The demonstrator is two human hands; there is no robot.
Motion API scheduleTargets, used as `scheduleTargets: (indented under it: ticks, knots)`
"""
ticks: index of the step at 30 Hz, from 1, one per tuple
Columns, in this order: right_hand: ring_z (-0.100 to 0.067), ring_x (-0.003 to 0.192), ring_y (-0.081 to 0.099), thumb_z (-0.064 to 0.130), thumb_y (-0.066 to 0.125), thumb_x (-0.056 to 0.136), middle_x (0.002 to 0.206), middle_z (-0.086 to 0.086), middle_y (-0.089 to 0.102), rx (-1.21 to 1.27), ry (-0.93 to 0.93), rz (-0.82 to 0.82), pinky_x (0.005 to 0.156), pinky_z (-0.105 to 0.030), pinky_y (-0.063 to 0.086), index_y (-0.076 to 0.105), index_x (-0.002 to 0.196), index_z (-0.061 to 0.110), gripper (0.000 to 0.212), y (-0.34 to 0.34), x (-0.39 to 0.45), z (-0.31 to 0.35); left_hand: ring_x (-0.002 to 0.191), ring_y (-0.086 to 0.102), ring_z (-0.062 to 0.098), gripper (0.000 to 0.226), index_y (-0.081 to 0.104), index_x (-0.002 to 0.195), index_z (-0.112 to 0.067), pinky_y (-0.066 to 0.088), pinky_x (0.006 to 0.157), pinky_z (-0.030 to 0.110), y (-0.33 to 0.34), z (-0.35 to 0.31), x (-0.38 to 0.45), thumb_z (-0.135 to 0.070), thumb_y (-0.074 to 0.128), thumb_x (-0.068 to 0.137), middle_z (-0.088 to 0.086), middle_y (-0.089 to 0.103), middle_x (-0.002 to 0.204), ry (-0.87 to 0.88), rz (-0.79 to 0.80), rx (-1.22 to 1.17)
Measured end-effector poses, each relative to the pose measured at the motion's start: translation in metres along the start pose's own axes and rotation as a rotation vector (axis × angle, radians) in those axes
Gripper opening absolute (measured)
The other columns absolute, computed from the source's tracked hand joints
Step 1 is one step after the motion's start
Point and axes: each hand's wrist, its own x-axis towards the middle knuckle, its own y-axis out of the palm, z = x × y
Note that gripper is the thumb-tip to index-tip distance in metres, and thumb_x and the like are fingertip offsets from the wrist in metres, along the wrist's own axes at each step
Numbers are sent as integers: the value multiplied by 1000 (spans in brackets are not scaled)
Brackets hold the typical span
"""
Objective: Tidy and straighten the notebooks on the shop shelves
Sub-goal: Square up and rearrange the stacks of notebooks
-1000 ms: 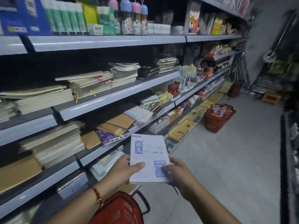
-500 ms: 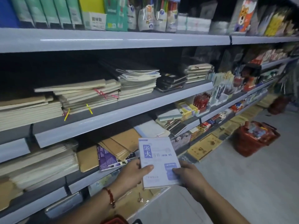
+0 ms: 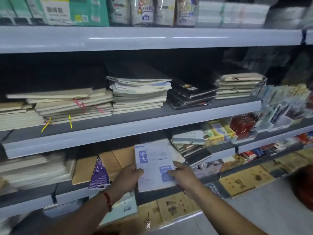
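Held at both lower corners: pale blue notebook [image 3: 155,164], left hand [image 3: 127,178] with thumb curled over the left edge, right hand [image 3: 182,177] with fingers [image 3: 171,173] pinching the right edge over the blue label. Poised above the front lip of the lower shelf [image 3: 71,192], top end already reaching in over what looks like a pale stack at the back, too hidden to be sure. Risks from here, as a judgement only: pushed in askew, likely to ride up over the fanned brown notebooks [image 3: 108,164] just to the left and nudge the purple patterned notebook [image 3: 100,175], already tilted and overhanging the shelf edge, off onto the goods below. Released too early, likely to tip forward off the lip. To the right, a slumped heap of dark-covered notebooks [image 3: 194,150], leaning and ready to slide if bumped by the right wrist. On the shelf above [image 3: 135,126]: cream stacks with loose yellow ribbons [image 3: 70,122] dangling over the edge, a pale blue-grey pile [image 3: 138,94], a skewed black pile [image 3: 191,93], another cream pile [image 3: 238,86]. Containers: yellow divided tray [image 3: 221,131] holding small packets, clear bins [image 3: 279,119] further right with contents too blurred to name. Red basket [image 3: 304,185] at the right edge, contents not visible.
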Motion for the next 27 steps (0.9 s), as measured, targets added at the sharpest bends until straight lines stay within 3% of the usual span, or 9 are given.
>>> scheduleTargets:
  ticks: [4,6,8,11,13,16,19,21,27]
  knots:
    - [-19,88,71,9,61,88,98,-1,76,-141,-90,-14,82,-34,58,72,108,16,24,-14,44,5,54,58,0,13,67,105,-20,43,47,10,17,-18,20,-22,54,102,-4,70,85,65,-142,-82]
    - [-21,89,70,17,62,88,97,-1,75,-274,-143,-37,82,-35,56,72,101,21,17,-17,56,10,61,63,4,15,62,104,-25,46,50,13,27,-25,28,-12,59,98,-6,71,89,112,-235,-131]
    - [-20,87,67,18,62,91,96,0,71,-365,-202,-88,75,-30,52,71,104,19,16,-19,64,16,91,67,16,33,56,109,-30,49,66,13,37,-28,33,-3,67,91,-17,63,102,164,-241,-184]
    - [-17,88,69,17,66,90,98,3,70,-337,-353,-102,70,-31,55,66,96,23,8,-21,73,16,125,39,11,67,42,137,-32,40,93,14,51,-18,28,-27,80,83,-15,34,132,151,-115,95]
    - [-12,94,66,33,70,84,107,5,63,-427,-430,-37,77,-35,56,64,96,26,15,-21,77,8,135,26,9,77,39,146,-32,29,103,14,57,-2,32,-40,79,81,-11,16,149,195,-78,383]
    - [-17,113,49,49,66,81,127,4,40,-824,-435,42,96,-38,49,57,125,27,50,-22,69,-1,144,23,19,57,44,146,-32,22,113,20,58,10,44,-35,65,93,-2,19,160,284,-188,636]
    - [-31,138,29,45,61,86,155,-3,21,-1166,-533,6,111,-41,33,33,147,31,68,-24,65,-8,139,31,25,47,48,146,-30,22,116,30,50,10,63,-31,54,99,1,35,156,333,-256,800]
    - [-35,145,15,40,60,89,161,-6,11,-1278,-519,-3,117,-46,23,20,153,30,76,-21,67,-8,136,35,26,47,47,147,-30,25,116,34,43,10,74,-32,51,100,1,39,156,349,-258,885]
    - [-38,147,17,37,58,92,163,-14,8,-1368,-445,57,117,-45,24,9,158,20,84,-10,85,8,140,33,29,51,34,154,-31,25,115,38,34,4,90,-41,39,104,-1,26,163,325,-239,972]
